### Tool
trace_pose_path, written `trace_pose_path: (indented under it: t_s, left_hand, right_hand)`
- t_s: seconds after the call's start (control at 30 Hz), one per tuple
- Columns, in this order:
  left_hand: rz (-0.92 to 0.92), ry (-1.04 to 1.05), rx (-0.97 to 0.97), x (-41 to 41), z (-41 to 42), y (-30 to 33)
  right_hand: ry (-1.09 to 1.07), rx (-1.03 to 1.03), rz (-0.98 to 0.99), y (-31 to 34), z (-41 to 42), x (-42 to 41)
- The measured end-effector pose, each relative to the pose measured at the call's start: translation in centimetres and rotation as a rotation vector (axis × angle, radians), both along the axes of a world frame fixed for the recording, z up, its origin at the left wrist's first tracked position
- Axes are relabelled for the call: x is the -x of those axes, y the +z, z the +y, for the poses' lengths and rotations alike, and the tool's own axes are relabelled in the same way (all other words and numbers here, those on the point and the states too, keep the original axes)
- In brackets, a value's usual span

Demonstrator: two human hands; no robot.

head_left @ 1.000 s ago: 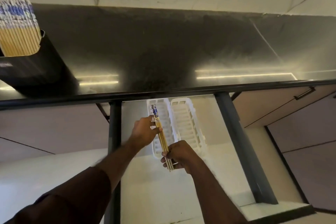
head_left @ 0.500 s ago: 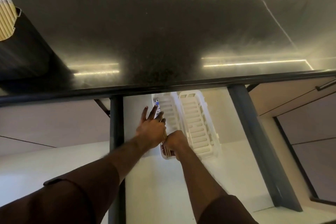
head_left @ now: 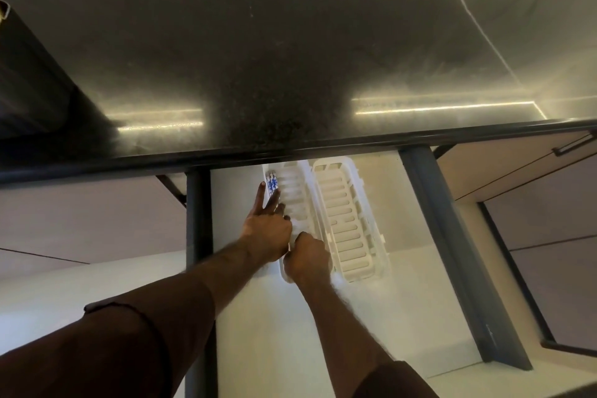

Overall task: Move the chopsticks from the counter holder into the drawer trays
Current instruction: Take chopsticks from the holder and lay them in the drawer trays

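So both hands are down in the open drawer (head_left: 371, 333), working at the left tray (head_left: 295, 200) of the two white slotted trays sitting side by side in there; the right tray (head_left: 347, 223) looks empty as far as I can tell. The chopsticks (head_left: 272, 180) are lying in the left tray along its left wall, long axis running the length of the tray, blue-patterned ends pointing toward the counter (head_left: 290, 58) edge. I count what looks like two blue tips, maybe three (it's small and washed out, so don't quote me).

The left hand (head_left: 266, 229) is spread flat with fingers straight, lying over the chopsticks' middle stretch, pressing or nudging rather than gripping. The right hand (head_left: 308, 257) is curled into a loose fist at the near end of that same tray; I can't tell if it's pinching the chopsticks' near ends or just the tray rim, since the knuckles hide it.

What matters next, I'd guess: the chopsticks sit directly under and ahead of the left hand, parallel to its fingers, so it's the nearer one to settle them.

The black holder (head_left: 35, 81) is on the counter, way off to the left of the trays, its top cut off by the frame.
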State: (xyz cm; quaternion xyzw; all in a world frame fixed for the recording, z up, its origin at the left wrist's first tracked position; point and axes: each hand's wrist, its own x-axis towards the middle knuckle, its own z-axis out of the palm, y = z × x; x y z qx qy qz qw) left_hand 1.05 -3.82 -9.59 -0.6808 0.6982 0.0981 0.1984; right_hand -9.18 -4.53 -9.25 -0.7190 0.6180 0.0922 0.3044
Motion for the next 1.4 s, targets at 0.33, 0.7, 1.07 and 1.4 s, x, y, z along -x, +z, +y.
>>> trace_pose_path:
  t_s: [0.33,0.7,1.07,1.4]
  left_hand:
    - [0.291,0.108,0.149,-1.0,0.0,5.0]
    - [0.815,0.459,0.807,-5.7,5.1,25.0]
    - [0.831,0.496,1.103,-20.4,18.9,34.7]
    - [0.879,0.528,1.147,-33.9,27.5,36.6]
  right_hand:
    - [0.02,0.087,-0.144,6.8,-2.0,1.7]
    - [0.101,0.388,-0.531,25.5,-0.7,-1.7]
    - [0.255,0.513,-0.7,36.1,11.2,-15.7]
    - [0.341,0.523,-0.704,36.3,18.9,-29.8]
